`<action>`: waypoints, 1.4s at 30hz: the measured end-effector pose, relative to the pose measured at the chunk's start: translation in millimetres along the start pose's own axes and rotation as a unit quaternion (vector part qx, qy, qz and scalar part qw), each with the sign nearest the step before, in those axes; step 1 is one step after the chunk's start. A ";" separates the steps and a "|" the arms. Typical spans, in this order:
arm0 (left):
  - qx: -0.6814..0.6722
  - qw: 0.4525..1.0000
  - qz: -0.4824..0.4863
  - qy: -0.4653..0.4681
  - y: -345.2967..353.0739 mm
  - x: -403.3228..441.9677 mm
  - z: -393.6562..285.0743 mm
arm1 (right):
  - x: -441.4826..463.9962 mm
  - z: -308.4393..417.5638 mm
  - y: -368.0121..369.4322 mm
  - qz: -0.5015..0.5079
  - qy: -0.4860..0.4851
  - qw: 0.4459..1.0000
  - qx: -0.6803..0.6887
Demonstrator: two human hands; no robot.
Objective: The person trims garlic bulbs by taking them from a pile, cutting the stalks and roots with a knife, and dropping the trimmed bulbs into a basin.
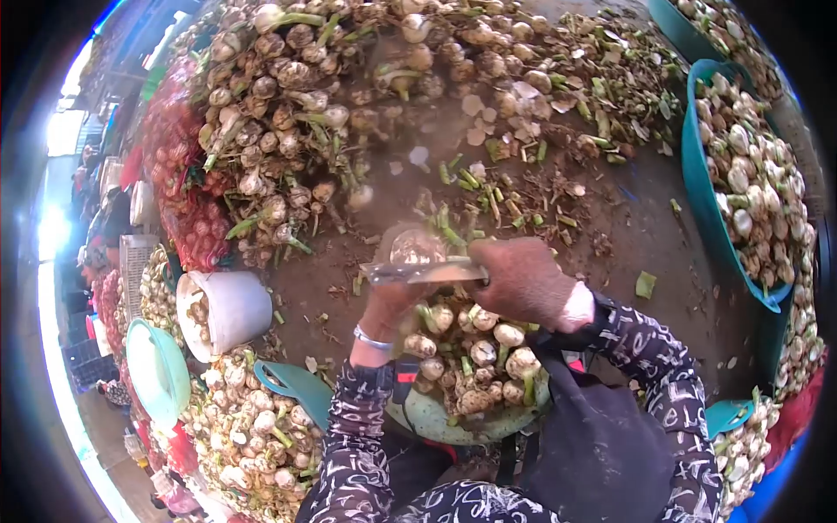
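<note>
My right hand (521, 277) is closed round the handle of a knife (418, 272), its blade pointing left. The blade lies across the front of a garlic bulb (417, 247), which my left hand (389, 301) grips; the knife hides part of the fingers. Just below both hands, a green tub (475, 429) between my legs holds garlic bulbs (481, 353) with short cut stems. Cut green stem pieces (466, 179) and dry skins lie beyond my hands.
A large heap of untrimmed garlic (279, 131) fills the upper left beside red mesh sacks (179, 166). A white bucket (235, 309) lies tipped at left, near a pale green basin (157, 370). At right stands a teal tub (695, 166) full of bulbs. Trimmings (623, 83) are piled at the back.
</note>
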State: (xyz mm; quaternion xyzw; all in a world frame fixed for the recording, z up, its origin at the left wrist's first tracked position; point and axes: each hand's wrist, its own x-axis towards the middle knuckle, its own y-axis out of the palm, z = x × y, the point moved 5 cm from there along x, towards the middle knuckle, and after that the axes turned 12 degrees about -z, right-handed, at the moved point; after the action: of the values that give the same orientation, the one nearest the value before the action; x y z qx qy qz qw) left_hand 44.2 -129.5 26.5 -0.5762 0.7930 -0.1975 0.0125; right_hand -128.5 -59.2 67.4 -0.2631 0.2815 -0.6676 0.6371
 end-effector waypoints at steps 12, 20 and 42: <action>-0.224 0.943 -0.055 -0.240 47.2 -70.1 20.1 | -33.3 -51.4 20.2 -0.071 -0.074 0.995 0.001; -0.288 0.937 -0.022 -0.197 53.6 -68.1 3.4 | -30.3 -70.5 16.9 -0.108 -0.053 0.992 0.021; -0.584 0.685 -0.234 -0.367 51.7 -59.0 13.1 | -43.3 -119.0 -3.0 -0.116 0.190 0.972 0.075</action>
State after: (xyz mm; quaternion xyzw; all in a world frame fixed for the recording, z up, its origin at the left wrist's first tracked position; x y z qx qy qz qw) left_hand 20.2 -65.9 -14.8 -0.6603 0.5189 0.5365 -0.0831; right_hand -212.9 -11.1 -13.8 -0.1137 0.3138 -0.7937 0.5086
